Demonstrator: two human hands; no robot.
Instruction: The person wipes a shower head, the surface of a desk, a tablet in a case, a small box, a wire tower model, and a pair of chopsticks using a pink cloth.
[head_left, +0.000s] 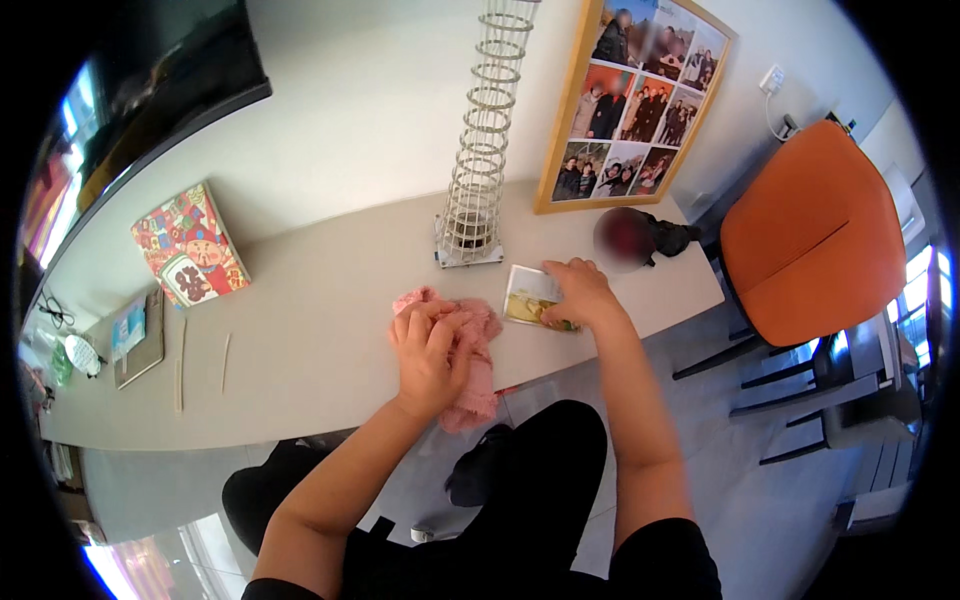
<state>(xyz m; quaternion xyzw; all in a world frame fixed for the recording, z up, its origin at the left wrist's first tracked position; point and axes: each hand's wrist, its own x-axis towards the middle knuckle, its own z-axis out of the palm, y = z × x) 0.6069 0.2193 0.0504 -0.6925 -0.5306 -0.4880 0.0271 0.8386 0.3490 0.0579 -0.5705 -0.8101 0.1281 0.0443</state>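
My left hand (430, 358) presses down on a bunched pink fluffy cloth (468, 385), its fingers curled into the fabric. Part of that cloth hangs past the front edge of the pale table (330, 300). Just to the right, my right hand (580, 295) grasps a flat rectangular packet or card (528, 288), white with yellow-green printing. The fingers are at its far right corner and the thumb is lower down on it. The packet's right side is partly hidden by that hand. A small gap separates the cloth from the packet.
Behind stands a tall wire spiral tower (480, 150) on a square base. A wooden photo frame (560, 120) leans on the wall, with a dark, blurred object (675, 238) before it. A colourful box (190, 250), thin sticks (180, 370) and a tablet-like item (150, 345) lie left. An orange chair (815, 240) stands right.
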